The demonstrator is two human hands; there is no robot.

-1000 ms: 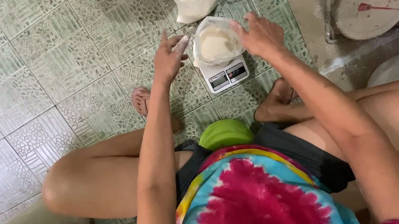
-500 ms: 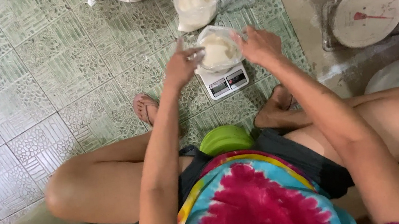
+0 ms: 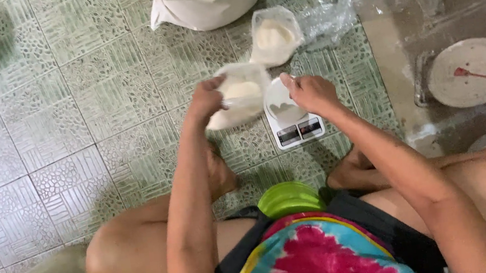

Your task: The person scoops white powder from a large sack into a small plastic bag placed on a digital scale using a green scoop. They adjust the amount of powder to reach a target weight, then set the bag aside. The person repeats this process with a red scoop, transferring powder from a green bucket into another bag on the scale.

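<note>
Head view: left hand (image 3: 207,99) pinches a powder-filled clear bag (image 3: 240,97) at frame centre, just left of the digital scale (image 3: 291,119). Right hand (image 3: 309,92) hovers over the scale, fingers loosely curled, holding nothing visible. Best supported underneath, mouth kept up.

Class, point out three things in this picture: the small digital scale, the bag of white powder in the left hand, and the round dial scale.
digital scale (image 3: 297,130), head view, on its front panel.
bag of white powder (image 3: 241,97), head view, on its filled middle.
dial scale (image 3: 471,72), head view, on its round face.
</note>
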